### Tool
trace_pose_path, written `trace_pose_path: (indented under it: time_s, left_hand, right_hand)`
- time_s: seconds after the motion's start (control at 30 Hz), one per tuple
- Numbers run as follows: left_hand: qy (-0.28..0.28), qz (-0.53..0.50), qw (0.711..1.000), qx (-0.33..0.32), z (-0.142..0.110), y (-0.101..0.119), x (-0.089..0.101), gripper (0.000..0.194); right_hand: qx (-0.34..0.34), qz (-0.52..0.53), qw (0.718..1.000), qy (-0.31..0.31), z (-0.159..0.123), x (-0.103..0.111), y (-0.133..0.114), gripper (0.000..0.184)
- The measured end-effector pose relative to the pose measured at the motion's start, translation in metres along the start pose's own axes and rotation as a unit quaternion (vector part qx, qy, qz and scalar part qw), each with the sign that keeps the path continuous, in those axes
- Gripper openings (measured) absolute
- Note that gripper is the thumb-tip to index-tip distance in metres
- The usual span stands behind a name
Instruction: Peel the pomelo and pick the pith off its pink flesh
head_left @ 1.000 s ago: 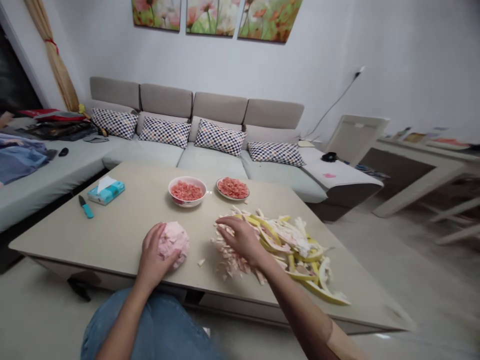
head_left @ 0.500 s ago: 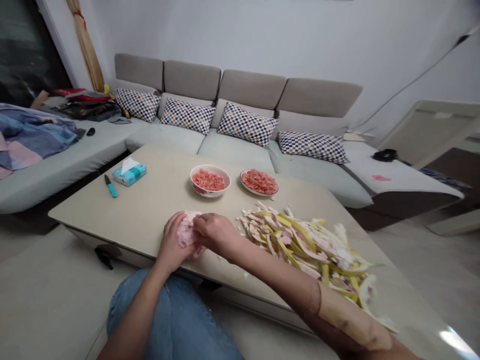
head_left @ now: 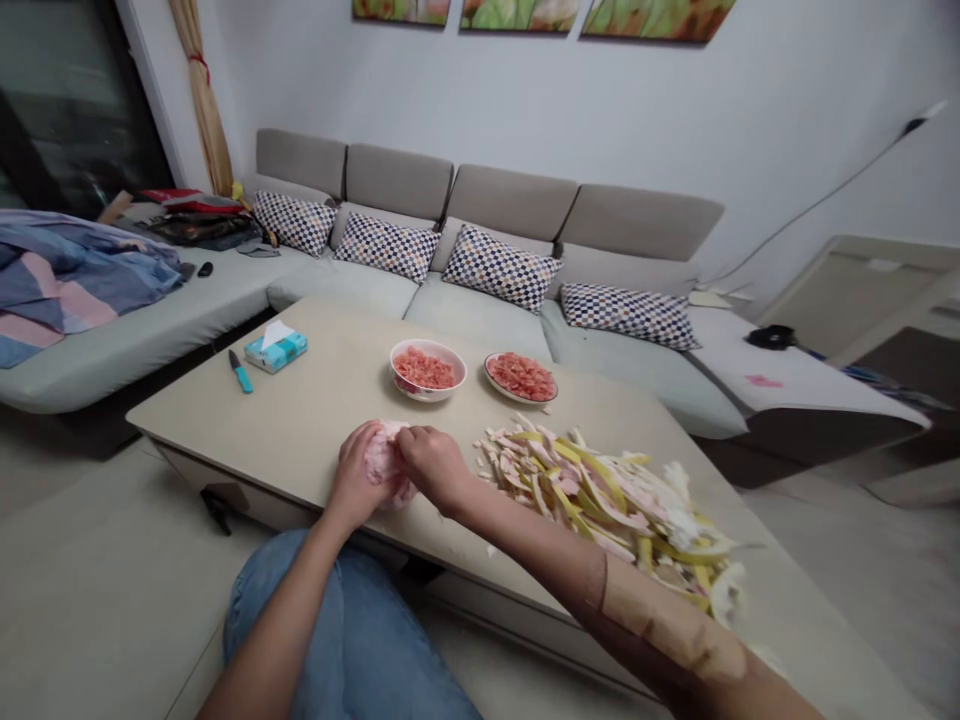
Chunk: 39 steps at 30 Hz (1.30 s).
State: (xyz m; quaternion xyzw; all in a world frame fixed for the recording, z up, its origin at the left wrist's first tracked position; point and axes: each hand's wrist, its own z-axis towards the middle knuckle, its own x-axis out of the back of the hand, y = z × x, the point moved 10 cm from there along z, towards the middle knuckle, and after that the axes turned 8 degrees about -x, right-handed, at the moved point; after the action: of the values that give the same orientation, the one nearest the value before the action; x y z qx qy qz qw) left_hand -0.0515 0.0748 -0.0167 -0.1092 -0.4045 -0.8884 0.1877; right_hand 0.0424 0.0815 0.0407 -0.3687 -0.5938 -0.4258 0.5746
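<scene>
Hiding peeled fruit (head_left: 381, 460) partly: R hand (head_left: 435, 466)

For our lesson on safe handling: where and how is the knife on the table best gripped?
Probably best to grip the knife by its turquoise handle, coming from the near side: it lies with the handle nearer and the dark blade pointing away.

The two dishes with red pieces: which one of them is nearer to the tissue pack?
The deep white bowl. It stands between the tissue pack and the shallow, dark-rimmed plate, which is farther to the right.
</scene>
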Motion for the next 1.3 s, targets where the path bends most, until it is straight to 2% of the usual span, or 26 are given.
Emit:
trace_pose_path:
  time_s: [0.23, 0.43, 0.53, 0.63, 0.77, 0.9, 1.1, 1.3]
  left_hand:
    - [0.007, 0.003, 1.0, -0.002, 0.003, -0.004, -0.001, 0.069]
    - [-0.004, -0.005, 1.0, -0.005, -0.003, 0.002, 0.002, 0.072]
    - [-0.008, -0.012, 1.0, -0.006, -0.006, 0.003, 0.003, 0.075]
    - [-0.004, -0.018, 1.0, -0.005, -0.008, 0.001, 0.004, 0.077]
    - [-0.011, -0.021, 1.0, 0.0, -0.006, -0.002, 0.002, 0.076]
    - [-0.03, -0.024, 0.999, 0.003, -0.004, -0.001, 0.0, 0.076]
    - [-0.047, -0.024, 0.999, 0.003, 0.0, 0.003, -0.002, 0.072]
    - [-0.04, -0.027, 0.999, 0.012, 0.006, 0.0, -0.001, 0.07]
  right_hand:
    - [-0.028, 0.023, 0.999, 0.041, 0.005, 0.006, 0.005, 0.021]
    - [-0.034, 0.075, 0.993, 0.079, 0.006, 0.02, 0.018, 0.015]
    - [0.02, 0.111, 0.989, 0.092, 0.0, 0.025, 0.018, 0.014]
    - [0.09, 0.173, 0.973, 0.121, -0.012, 0.028, 0.017, 0.017]
    - [0.118, 0.219, 0.958, 0.142, -0.021, 0.027, 0.018, 0.021]
    - [0.107, 0.151, 0.976, 0.11, -0.014, 0.028, 0.012, 0.011]
    - [0.088, 0.008, 0.996, -0.013, 0.008, 0.02, -0.001, 0.012]
    - [0.083, -0.005, 0.996, -0.016, 0.017, 0.017, -0.004, 0.017]
